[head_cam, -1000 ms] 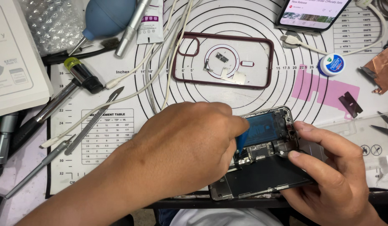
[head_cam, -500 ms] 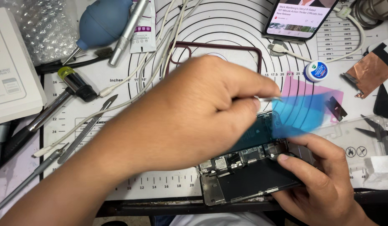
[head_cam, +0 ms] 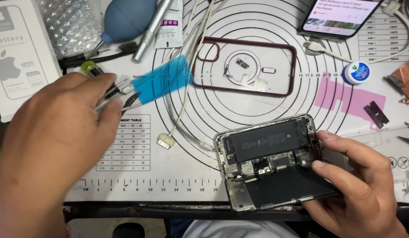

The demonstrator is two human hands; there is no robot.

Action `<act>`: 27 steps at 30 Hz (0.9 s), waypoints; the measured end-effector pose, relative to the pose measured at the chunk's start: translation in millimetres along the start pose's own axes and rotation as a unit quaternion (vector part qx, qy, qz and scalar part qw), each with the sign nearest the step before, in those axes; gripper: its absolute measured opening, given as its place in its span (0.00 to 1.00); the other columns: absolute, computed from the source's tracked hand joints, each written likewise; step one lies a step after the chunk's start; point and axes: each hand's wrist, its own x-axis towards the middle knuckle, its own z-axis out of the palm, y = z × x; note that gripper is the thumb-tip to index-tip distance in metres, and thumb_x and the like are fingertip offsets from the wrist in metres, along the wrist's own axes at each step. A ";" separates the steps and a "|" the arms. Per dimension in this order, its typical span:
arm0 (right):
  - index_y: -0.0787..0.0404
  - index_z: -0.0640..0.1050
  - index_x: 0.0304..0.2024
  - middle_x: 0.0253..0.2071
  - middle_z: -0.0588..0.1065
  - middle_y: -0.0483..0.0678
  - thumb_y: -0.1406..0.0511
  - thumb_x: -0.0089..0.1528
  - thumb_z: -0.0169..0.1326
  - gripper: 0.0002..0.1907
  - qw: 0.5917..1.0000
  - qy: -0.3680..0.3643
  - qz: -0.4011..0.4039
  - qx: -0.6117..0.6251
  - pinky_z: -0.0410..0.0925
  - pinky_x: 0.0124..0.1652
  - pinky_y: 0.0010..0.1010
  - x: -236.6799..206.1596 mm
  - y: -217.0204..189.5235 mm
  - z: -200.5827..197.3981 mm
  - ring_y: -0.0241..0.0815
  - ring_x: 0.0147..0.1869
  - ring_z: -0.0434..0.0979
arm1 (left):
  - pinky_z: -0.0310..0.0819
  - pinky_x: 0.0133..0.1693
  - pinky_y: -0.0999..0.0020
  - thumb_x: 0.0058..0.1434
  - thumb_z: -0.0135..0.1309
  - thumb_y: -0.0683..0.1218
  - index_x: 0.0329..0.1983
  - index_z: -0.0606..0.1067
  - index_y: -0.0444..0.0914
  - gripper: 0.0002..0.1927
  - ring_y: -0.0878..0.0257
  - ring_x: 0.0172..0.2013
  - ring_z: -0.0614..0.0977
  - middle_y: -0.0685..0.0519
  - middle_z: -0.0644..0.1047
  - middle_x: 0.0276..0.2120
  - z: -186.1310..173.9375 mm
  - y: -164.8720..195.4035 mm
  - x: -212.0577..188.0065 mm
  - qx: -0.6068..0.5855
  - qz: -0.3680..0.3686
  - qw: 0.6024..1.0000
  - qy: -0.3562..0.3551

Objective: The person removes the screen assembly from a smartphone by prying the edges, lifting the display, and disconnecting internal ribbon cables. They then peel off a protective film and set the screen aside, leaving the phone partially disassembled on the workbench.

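Blue film strip point(head_cam: 162, 83) pinched in tweezers point(head_cam: 118, 94), left hand point(head_cam: 54, 136) closed on them above white work mat point(head_cam: 178, 176); right hand point(head_cam: 358, 185) clasping opened phone point(head_cam: 270, 158), black battery point(head_cam: 268, 142) exposed

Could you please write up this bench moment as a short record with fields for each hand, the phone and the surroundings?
Left hand: left hand grips tweezers that pinch a blue film strip, raised over the mat.
Right hand: right hand steadies the opened phone at its right edge.
Phone: back open, black battery and boards exposed, lying at the mat's near edge.
Mat: white work mat with ring markings.
Nearby: clear phone case, blue air blower, white cable, pink sheet, second phone with lit screen.
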 end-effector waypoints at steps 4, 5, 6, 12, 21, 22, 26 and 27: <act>0.66 0.69 0.48 0.56 0.64 0.65 0.70 0.50 0.68 0.28 1.000 -0.001 -0.004 -0.016 0.75 0.59 0.43 3.3 -2.9 2.1 0.63 0.64 0.74 | 0.72 0.49 0.51 0.60 0.60 0.48 0.59 0.79 0.31 0.25 0.47 0.49 0.79 0.40 0.78 0.50 5.0 23.2 -20.1 0.066 0.081 0.990 0.096; 0.66 0.69 0.48 0.56 0.64 0.65 0.70 0.50 0.68 0.28 1.000 -0.002 -0.004 -0.021 0.75 0.59 0.42 3.5 -3.5 2.3 0.63 0.64 0.74 | 0.70 0.50 0.51 0.62 0.58 0.45 0.55 0.81 0.34 0.19 0.47 0.51 0.77 0.42 0.77 0.51 9.2 34.2 -23.2 0.019 0.142 0.983 0.116; 0.66 0.69 0.49 0.56 0.64 0.65 0.70 0.50 0.68 0.28 1.000 0.001 -0.001 -0.020 0.75 0.59 0.43 3.3 -4.3 2.9 0.63 0.64 0.74 | 0.68 0.51 0.51 0.63 0.56 0.43 0.52 0.82 0.37 0.15 0.48 0.52 0.76 0.43 0.76 0.52 14.0 45.3 -24.6 -0.029 0.202 0.970 0.135; 0.65 0.69 0.50 0.57 0.63 0.65 0.69 0.50 0.68 0.28 1.000 0.011 0.002 -0.006 0.73 0.62 0.46 0.3 -0.7 6.1 0.61 0.65 0.74 | 0.69 0.44 0.65 0.58 0.55 0.43 0.37 0.80 0.34 0.09 0.60 0.45 0.76 0.53 0.75 0.38 34.7 89.7 1.0 -0.243 0.492 0.835 -0.037; 0.62 0.68 0.53 0.59 0.62 0.63 0.67 0.51 0.70 0.32 1.000 -0.005 0.012 0.017 0.71 0.65 0.46 -3.3 7.6 0.5 0.60 0.68 0.71 | 0.69 0.45 0.67 0.55 0.55 0.40 0.23 0.78 0.37 0.05 0.62 0.42 0.76 0.54 0.76 0.35 39.0 120.5 26.3 -0.268 0.533 0.801 -0.049; 0.62 0.68 0.53 0.59 0.62 0.63 0.67 0.51 0.70 0.32 1.000 -0.006 0.012 0.017 0.71 0.65 0.46 -3.5 8.4 0.6 0.61 0.68 0.71 | 0.70 0.45 0.67 0.53 0.55 0.41 0.24 0.78 0.37 0.04 0.61 0.42 0.77 0.53 0.76 0.35 40.7 123.2 27.4 -0.259 0.537 0.802 -0.043; 0.62 0.68 0.53 0.59 0.62 0.63 0.67 0.51 0.70 0.32 1.000 -0.010 -0.006 0.010 0.70 0.65 0.47 -3.3 12.0 -1.0 0.61 0.68 0.71 | 0.70 0.43 0.66 0.53 0.55 0.40 0.24 0.79 0.37 0.04 0.59 0.39 0.77 0.52 0.77 0.31 43.8 131.9 30.9 -0.210 0.560 0.798 -0.074; 0.62 0.68 0.53 0.59 0.62 0.63 0.67 0.51 0.69 0.31 1.000 -0.013 -0.004 0.013 0.70 0.65 0.47 -3.6 11.6 -1.7 0.61 0.68 0.71 | 0.70 0.44 0.65 0.52 0.55 0.40 0.25 0.79 0.37 0.04 0.59 0.39 0.77 0.52 0.77 0.32 43.2 133.6 30.2 -0.213 0.558 0.800 -0.060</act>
